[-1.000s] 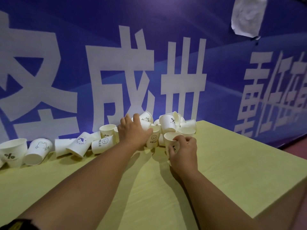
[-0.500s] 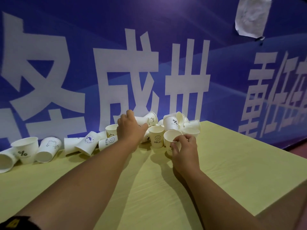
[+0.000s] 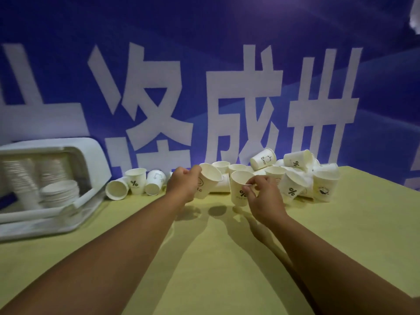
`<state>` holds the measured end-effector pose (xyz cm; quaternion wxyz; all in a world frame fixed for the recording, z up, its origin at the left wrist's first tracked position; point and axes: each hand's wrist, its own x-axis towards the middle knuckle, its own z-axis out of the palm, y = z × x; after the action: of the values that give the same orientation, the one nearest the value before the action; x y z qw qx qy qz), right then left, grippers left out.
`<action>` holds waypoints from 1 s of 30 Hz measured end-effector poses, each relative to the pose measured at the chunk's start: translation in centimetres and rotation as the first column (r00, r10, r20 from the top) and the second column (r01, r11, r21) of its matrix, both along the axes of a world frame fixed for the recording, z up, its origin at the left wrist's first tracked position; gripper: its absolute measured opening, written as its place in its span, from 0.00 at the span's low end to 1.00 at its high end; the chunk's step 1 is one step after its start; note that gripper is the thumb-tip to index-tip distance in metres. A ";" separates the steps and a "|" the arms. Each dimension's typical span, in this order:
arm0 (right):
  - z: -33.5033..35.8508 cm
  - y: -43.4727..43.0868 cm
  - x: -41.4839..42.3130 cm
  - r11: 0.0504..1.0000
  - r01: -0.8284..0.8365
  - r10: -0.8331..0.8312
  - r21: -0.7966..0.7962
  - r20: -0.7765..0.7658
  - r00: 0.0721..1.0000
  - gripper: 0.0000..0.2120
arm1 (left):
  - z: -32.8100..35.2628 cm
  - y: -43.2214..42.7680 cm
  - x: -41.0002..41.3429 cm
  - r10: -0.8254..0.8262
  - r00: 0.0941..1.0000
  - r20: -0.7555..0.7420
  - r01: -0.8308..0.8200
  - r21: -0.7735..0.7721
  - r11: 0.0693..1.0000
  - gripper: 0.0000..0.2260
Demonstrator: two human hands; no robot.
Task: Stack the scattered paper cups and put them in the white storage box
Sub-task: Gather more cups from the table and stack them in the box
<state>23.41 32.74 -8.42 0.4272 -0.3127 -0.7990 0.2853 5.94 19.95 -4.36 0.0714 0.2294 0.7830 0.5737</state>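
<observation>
Two cups in hand, ready to nest, with the box off to my left.

My left hand [image 3: 184, 186] has its fingers wrapped round a tilted white paper cup with a smiley print [image 3: 210, 178], mouth tipped toward the right. My right hand [image 3: 264, 201] pinches the rim of an upright white paper cup with a percent mark [image 3: 236, 187], and the two cups sit just beside each other over the pale yellow surface [image 3: 227, 258]. I'd level the tilted one, line its base over the open mouth and drop it in straight — squeezing would likely crumple the rim. The white plastic storage box [image 3: 95, 160] sits well to the left, holding stacks of cups [image 3: 59, 193]. The loose pile of white paper cups [image 3: 293, 176] lies just behind my fingers.
</observation>
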 end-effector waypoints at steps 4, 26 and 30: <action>0.5 -4.1 -3.8 0.995 -0.099 0.099 0.015 -0.022 0.995 0.06 | 0.6 -5.4 -2.0 0.066 0.997 0.029 -0.067 0.020 0.998 0.17; 5.1 -21.2 -24.2 0.899 -0.436 0.437 0.049 -0.174 0.882 0.05 | 6.2 -26.9 -16.2 0.492 0.870 0.008 -0.486 0.176 0.856 0.15; 6.0 -22.9 -26.7 0.883 -0.468 0.462 0.028 -0.225 0.858 0.06 | 6.1 -26.9 -18.0 0.491 0.871 0.020 -0.488 0.155 0.859 0.16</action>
<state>-3.29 9.85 -2.44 0.4291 -0.0823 -0.7932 0.4242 -12.06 -6.95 1.74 -0.1026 0.0336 0.7692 0.6299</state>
